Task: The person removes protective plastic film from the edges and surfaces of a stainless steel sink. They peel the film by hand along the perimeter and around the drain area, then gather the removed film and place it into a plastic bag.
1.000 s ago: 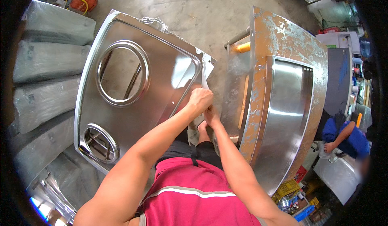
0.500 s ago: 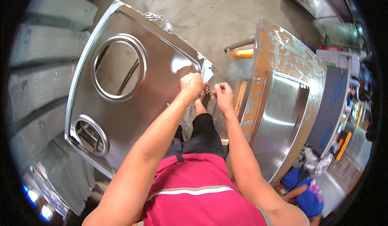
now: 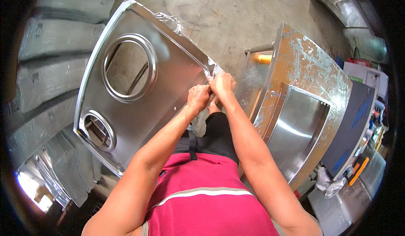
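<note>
A brushed metal cooktop panel (image 3: 168,80) with two round rimmed openings lies tilted in front of me to the left. At its near right corner my left hand (image 3: 199,97) is closed, fingers curled in. My right hand (image 3: 222,84) is right beside it, also closed, its fingers meeting the left hand's over the panel's edge. What they pinch is hidden by the fingers. Some whitish clear film (image 3: 217,69) sticks up at the corner just beyond my right hand. More crumpled film (image 3: 168,21) hangs along the panel's far edge.
To the right stands a worn brown worktop (image 3: 295,54) with a shiny metal recess (image 3: 295,120). A yellow roll (image 3: 265,59) shows under its far end. Film-wrapped metal panels (image 3: 59,42) line the left side. A dark board (image 3: 350,126) leans farther right.
My right hand has moved left to meet my left hand at the panel's corner. The left hand has dropped slightly. A person at the lower right is out of view now.
</note>
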The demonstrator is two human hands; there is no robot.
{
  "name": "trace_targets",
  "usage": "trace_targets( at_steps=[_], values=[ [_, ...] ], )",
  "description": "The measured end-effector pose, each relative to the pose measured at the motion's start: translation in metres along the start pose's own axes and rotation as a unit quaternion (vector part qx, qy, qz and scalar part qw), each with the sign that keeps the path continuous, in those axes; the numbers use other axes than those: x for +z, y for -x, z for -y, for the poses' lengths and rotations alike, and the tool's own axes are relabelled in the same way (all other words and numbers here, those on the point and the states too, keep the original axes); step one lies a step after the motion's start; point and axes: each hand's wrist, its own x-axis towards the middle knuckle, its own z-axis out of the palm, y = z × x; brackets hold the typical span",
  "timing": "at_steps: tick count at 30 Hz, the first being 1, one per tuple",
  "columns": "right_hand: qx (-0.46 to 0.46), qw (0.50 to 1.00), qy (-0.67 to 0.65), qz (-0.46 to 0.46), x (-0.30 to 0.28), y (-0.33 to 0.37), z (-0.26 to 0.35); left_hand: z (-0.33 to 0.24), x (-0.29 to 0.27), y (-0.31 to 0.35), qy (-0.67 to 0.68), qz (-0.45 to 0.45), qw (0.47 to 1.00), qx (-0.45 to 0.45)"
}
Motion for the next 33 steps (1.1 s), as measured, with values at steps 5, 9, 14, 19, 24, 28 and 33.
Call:
trace_targets(
  at_steps=[5, 9, 14, 19, 24, 28, 33],
  values=[
    [-0.113, 0.991, -0.023, -0.062, 0.014, -0.005, -0.015, 0.001, 0.008, -0.003, 0.008, 0.014, 0.999, 0.029],
    [-0.135, 0.978, -0.121, -0.097, 0.024, -0.005, -0.037, -0.001, 0.012, -0.003, 0.043, -0.024, 0.996, 0.073],
    [-0.138, 0.954, -0.228, -0.140, 0.035, 0.003, -0.050, -0.002, 0.018, 0.001, 0.040, -0.029, 0.994, 0.102],
    [-0.090, 0.941, -0.307, -0.113, 0.038, 0.011, -0.062, -0.006, 0.023, 0.001, -0.006, -0.020, 0.990, 0.136],
    [-0.094, 0.922, -0.355, -0.125, 0.042, 0.019, -0.069, -0.010, 0.024, 0.002, -0.031, -0.009, 0.987, 0.155],
    [-0.097, 0.908, -0.389, -0.124, 0.047, 0.024, -0.075, -0.008, 0.030, 0.003, -0.041, -0.004, 0.983, 0.181],
    [-0.112, 0.911, -0.369, -0.145, 0.046, 0.027, -0.077, -0.011, 0.026, 0.008, -0.046, -0.005, 0.980, 0.194]
  ],
)
